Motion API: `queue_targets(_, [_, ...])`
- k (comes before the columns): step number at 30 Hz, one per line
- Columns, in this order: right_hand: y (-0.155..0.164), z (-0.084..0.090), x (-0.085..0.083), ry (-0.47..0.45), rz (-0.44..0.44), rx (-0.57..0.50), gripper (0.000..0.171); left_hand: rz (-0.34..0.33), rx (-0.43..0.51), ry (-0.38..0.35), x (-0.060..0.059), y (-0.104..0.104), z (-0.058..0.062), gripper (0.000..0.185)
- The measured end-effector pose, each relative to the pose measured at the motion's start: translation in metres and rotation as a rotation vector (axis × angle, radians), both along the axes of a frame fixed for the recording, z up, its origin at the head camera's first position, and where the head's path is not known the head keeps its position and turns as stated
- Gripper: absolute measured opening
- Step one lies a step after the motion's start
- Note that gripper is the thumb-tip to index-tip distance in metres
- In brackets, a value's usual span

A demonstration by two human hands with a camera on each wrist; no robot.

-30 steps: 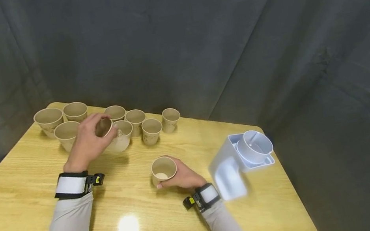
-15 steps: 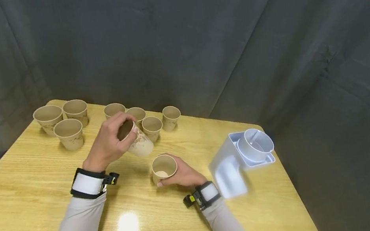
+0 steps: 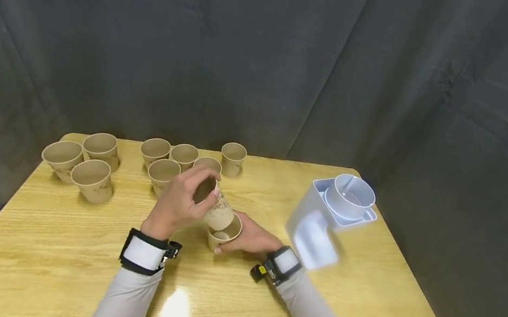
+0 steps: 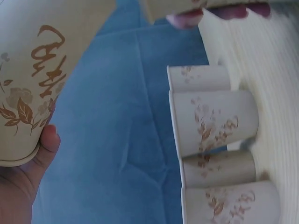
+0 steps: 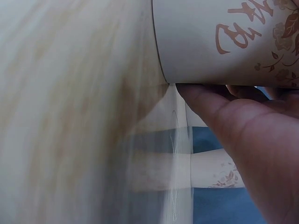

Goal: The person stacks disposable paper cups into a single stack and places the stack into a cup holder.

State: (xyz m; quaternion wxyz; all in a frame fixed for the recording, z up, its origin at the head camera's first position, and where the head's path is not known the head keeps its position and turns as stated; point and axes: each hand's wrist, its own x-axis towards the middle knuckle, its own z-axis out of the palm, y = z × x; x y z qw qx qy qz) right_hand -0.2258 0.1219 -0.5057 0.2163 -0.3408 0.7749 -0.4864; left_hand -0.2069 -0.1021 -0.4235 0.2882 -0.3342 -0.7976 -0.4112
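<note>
The left hand (image 3: 183, 199) grips a tilted patterned paper cup (image 3: 219, 214) near its rim, its base at the mouth of a second cup (image 3: 232, 232). The right hand (image 3: 254, 236) clasps that lower cup, upright on the wooden counter (image 3: 52, 260); whether the cups touch is unclear.

Dark cloth backdrop (image 3: 239, 62), wooden table (image 3: 51, 249), pale container (image 3: 311, 213) toward its right side
</note>
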Motion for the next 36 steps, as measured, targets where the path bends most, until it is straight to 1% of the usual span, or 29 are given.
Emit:
queue_targets(3, [0.000,0.001,0.000,0.012,0.006,0.005,0.071,0.012,-0.037,-0.016,0.001,0.006,-0.001,0.025])
queue_targets(8, [0.000,0.001,0.000,0.016,0.018,0.010,0.069,0.019,-0.084,-0.002,0.002,0.016,-0.005,0.023])
queue_targets(12, [0.001,0.001,-0.001,0.010,0.019,0.010,0.071,-0.004,-0.112,-0.016,0.002,0.024,-0.010,0.021])
queue_targets(14, [0.001,0.000,-0.001,0.004,0.011,0.010,0.071,-0.019,-0.128,-0.035,0.001,0.028,-0.014,0.021])
queue_targets(17, [0.002,-0.002,-0.001,0.009,0.006,0.018,0.067,-0.048,-0.146,-0.076,0.001,0.033,-0.020,0.020])
queue_targets(21, [0.002,-0.004,-0.001,0.017,0.012,0.013,0.063,-0.069,-0.150,-0.112,0.000,0.038,-0.027,0.018])
queue_targets(25, [0.001,-0.003,-0.001,0.000,0.018,-0.002,0.063,-0.075,-0.143,-0.112,-0.002,0.041,-0.030,0.018])
queue_targets(29, [0.000,-0.001,-0.002,-0.008,0.022,0.008,0.057,-0.094,-0.139,-0.121,-0.004,0.043,-0.033,0.018])
queue_targets(33, [-0.001,-0.001,-0.003,0.021,0.028,0.039,0.047,-0.110,-0.131,-0.154,-0.005,0.044,-0.036,0.017])
queue_targets(35, [-0.001,-0.001,-0.003,0.039,0.031,0.049,0.047,-0.114,-0.120,-0.169,-0.005,0.044,-0.037,0.016])
queue_targets(36, [0.000,-0.001,-0.003,0.050,0.031,0.049,0.051,-0.111,-0.119,-0.174,-0.005,0.045,-0.039,0.016])
